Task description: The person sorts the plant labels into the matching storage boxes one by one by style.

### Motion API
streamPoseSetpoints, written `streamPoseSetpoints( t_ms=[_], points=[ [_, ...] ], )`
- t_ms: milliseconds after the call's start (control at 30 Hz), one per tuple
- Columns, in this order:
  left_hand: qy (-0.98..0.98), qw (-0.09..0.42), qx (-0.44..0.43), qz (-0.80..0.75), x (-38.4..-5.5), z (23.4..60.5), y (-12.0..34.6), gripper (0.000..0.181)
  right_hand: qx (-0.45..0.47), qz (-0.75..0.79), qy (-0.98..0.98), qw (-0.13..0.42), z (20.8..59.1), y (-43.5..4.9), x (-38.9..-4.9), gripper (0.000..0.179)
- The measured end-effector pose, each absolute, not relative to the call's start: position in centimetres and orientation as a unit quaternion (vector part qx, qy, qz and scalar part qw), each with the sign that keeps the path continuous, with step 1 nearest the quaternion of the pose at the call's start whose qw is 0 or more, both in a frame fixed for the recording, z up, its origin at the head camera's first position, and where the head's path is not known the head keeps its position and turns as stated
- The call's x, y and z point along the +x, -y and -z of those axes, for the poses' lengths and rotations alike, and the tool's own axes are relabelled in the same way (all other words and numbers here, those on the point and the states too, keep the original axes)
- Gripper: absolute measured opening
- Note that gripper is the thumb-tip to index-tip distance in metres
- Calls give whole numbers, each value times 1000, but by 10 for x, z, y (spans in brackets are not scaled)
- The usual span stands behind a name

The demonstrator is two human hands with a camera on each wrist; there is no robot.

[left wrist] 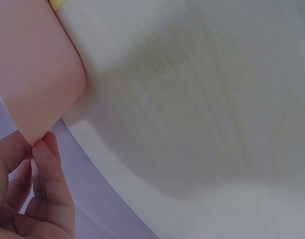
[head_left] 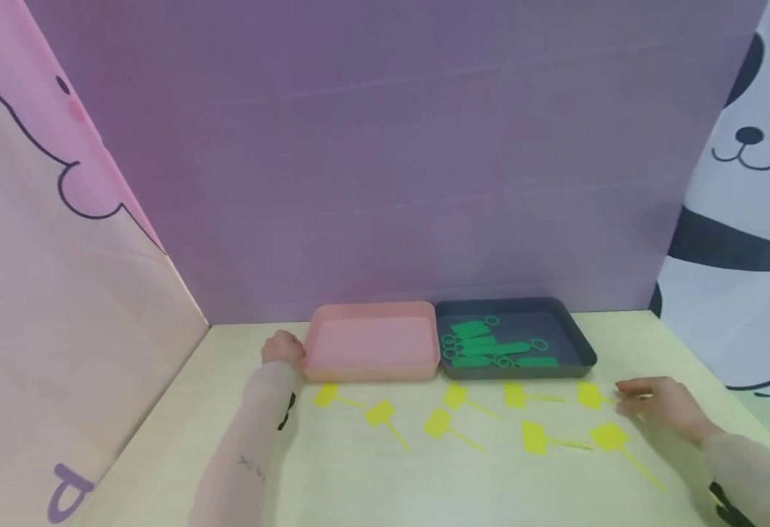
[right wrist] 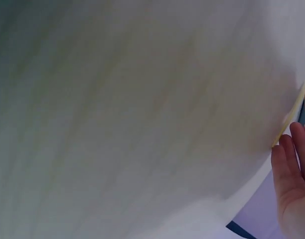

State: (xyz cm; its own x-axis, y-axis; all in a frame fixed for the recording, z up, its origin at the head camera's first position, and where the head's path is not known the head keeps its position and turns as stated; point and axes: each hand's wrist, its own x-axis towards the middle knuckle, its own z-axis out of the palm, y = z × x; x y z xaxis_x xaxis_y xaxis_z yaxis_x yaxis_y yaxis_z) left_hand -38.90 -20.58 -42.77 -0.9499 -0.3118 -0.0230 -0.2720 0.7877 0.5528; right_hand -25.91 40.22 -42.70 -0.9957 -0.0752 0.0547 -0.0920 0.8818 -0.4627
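The person's left hand [head_left: 282, 348] pinches the rim of the pink tray [head_left: 372, 372] at its left end, thumb on one side and fingers on the other; this tray stands near the back edge of the worktop [head_left: 359, 498]. The right hand [head_left: 664, 406] is at the tail of the yellow tag [head_left: 588, 395] which lies before the front right corner of the dark tray [head_left: 523, 372]. Its fingers are extended, with a gap to the thumb, so it does not appear to grip; one fingertip meets the end of the tail (at least, it looks so from the right wrist). The other yellow tags [head_left: 534, 438] lie in front of both trays, and the green tags [head_left: 480, 350], with ringed ends, lie inside the dark tray, mostly toward its left side.

The step in hand is, it seems, the taking of one yellow tag, while the left hand steadies the pink tray. The next move probably calls for bringing thumb and fingertips together on the thin tail, from the side, without pushing the flat tag along the worktop
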Motion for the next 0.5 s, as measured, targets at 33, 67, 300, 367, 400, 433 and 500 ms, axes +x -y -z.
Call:
streamPoseSetpoints(
  t_ms=[33,67,300,367,400,433,500],
  points=[
    [943,34,156,291,-389,428,206,13,45,-240,969,18,429,-401,-260,49],
    [942,33,157,294,-389,428,206,12,45,-240,970,20,430,-400,-260,50],
    [941,32,162,296,-391,431,205,11,48,-226,972,31,433,-397,-266,40],
    [941,33,163,295,-390,430,205,11,52,-221,973,36,433,-396,-268,34],
    [941,34,164,294,-389,429,205,11,51,-216,974,41,434,-395,-270,31],
    [941,34,164,294,-388,428,205,12,49,-212,975,44,434,-395,-270,28],
    [941,36,166,291,-386,427,203,12,45,-209,976,48,434,-395,-271,25]
  ],
)
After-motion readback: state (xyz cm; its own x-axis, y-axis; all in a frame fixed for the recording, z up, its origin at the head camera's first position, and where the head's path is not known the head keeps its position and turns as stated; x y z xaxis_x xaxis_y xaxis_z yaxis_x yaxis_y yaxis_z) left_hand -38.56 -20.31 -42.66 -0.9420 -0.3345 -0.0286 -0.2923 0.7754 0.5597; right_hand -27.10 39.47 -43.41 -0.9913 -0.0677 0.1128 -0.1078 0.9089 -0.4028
